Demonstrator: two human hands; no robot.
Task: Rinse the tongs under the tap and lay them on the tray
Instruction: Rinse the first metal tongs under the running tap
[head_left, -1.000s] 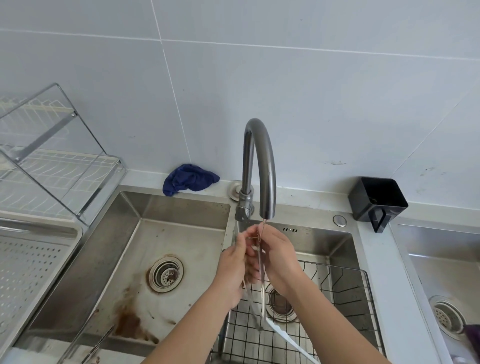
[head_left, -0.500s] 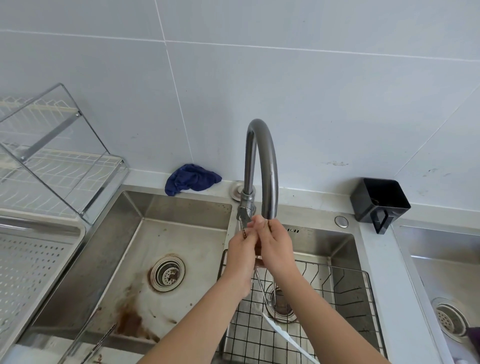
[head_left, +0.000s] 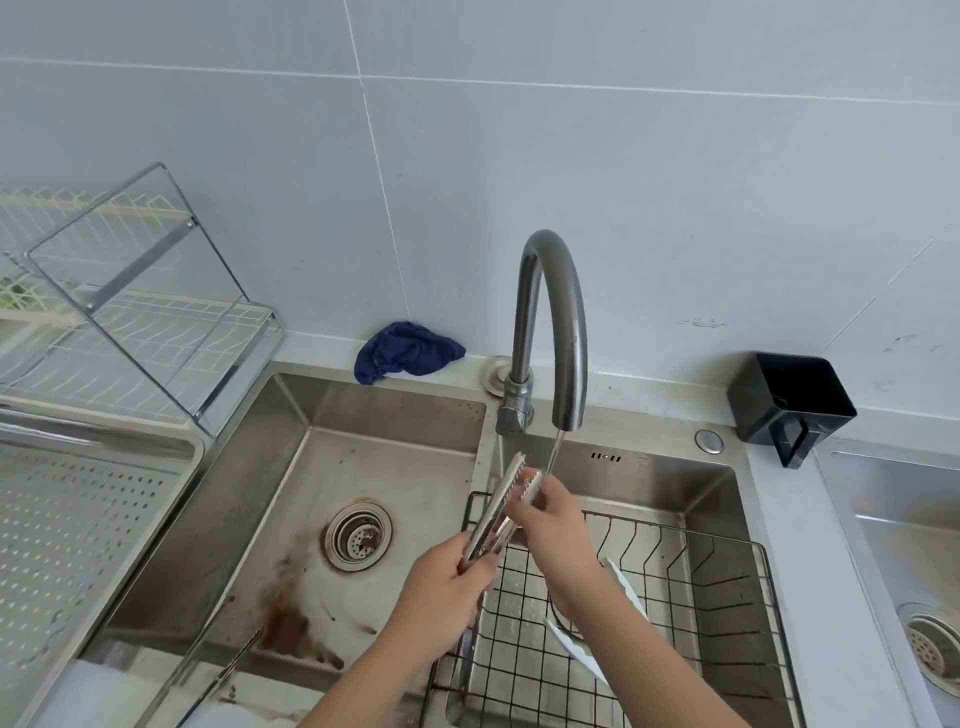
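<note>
- shiny steel tongs (head_left: 501, 506) with serrated tips point up under the curved grey tap (head_left: 550, 332), its thin stream hitting them.
- left hand (head_left: 447, 582) fingers wrap the handle end; right hand (head_left: 553, 514) fingers pinch the toothed tips.
- below, a black wire basket (head_left: 727, 597) holds a partly hidden white plate (head_left: 621, 582).
- perforated metal tray (head_left: 78, 519) sits left, cut off.

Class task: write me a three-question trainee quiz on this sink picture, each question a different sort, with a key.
1. True or false: water runs from the tap.
2. Which hand grips the tongs at the handle end? A. left hand B. right hand
3. Fill in: the blue cloth lies on the ledge to the ____ of the tap.

Key: 1 true; 2 A; 3 left
</note>
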